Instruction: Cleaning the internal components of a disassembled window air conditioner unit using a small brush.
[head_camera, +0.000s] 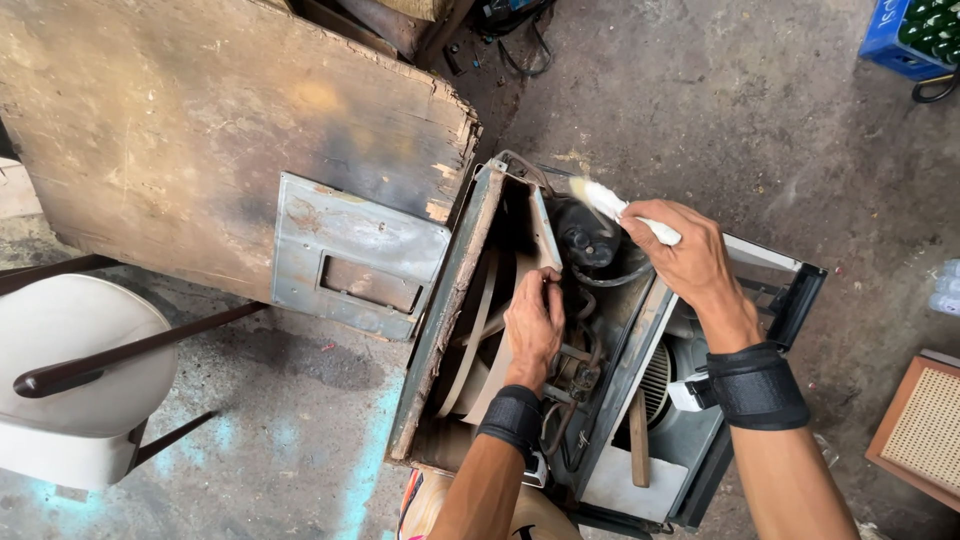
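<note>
Head view, looking straight down.

Opened air-conditioner unit (600, 400) on the concrete floor (720, 110), centre to 5 o'clock of frame. Outer casing already off; internals exposed: black compressor (585, 240) at 12 o'clock within the chassis, curved fan housing (480, 340) at 9 o'clock, round blower wheel (655, 375) at 3 o'clock, tangle of copper pipes and wires (570, 395) near centre.

Right hand (690, 260) at 1 o'clock of the unit. Grip closed around the white handle of a brush (610, 205); pale bristle end blurred, pointing toward 10 o'clock, just above the compressor top. Blur suggests motion, not provable from one frame.

Left hand (535, 325) inside the chassis, just below the compressor. Fingers curled on a thin metal partition edge (545, 235); grip appears shut on it, though fingertips partly hidden. Black wrist bands on both forearms.

Judgement on progress: disassembly stage done, dust brushing under way around the compressor. Grime visible on chassis rim and housing, so much cleaning apparently left; blower side looks untouched. Reassembly not begun.

Surroundings: worn wooden board (220, 130) at 10 o'clock, grey metal panel (355, 260) leaning on it, touching the unit's left rim. White chair (70, 380) at 8 o'clock. Blue bottle crate (910, 35) at 1 o'clock, well apart. Cane-panelled frame (925, 430) at 4 o'clock.
</note>
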